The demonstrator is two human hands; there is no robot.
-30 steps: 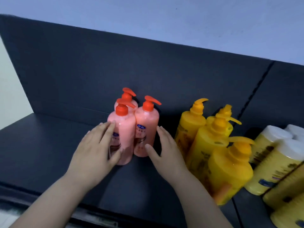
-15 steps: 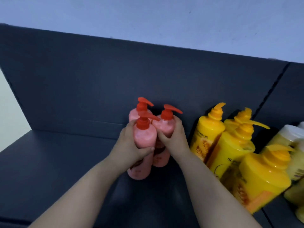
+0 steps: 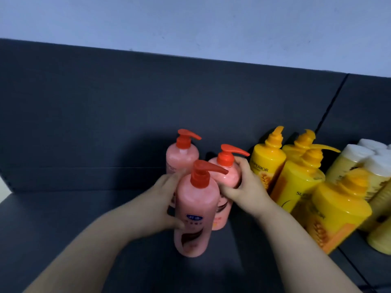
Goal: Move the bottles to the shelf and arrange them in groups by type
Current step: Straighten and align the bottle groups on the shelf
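Observation:
Three pink pump bottles with red-orange pumps stand together on the dark shelf (image 3: 63, 225). My left hand (image 3: 156, 204) grips the nearest pink bottle (image 3: 195, 208) from its left side. My right hand (image 3: 245, 187) grips the right pink bottle (image 3: 227, 178) round its shoulder. The rear pink bottle (image 3: 182, 157) stands free behind them. To the right stands a group of yellow pump bottles (image 3: 296, 182), the nearest one (image 3: 340, 210) leaning toward me.
Pale yellow bottles with white caps (image 3: 374, 172) fill the far right. The shelf's dark back panel (image 3: 127, 106) rises behind all bottles, with a seam (image 3: 332, 106) at the right. Bare shelf surface lies to the left.
Both hands went from lying open beside the pink bottles to gripping them. The front pink bottle has come nearer to me, away from the rear one.

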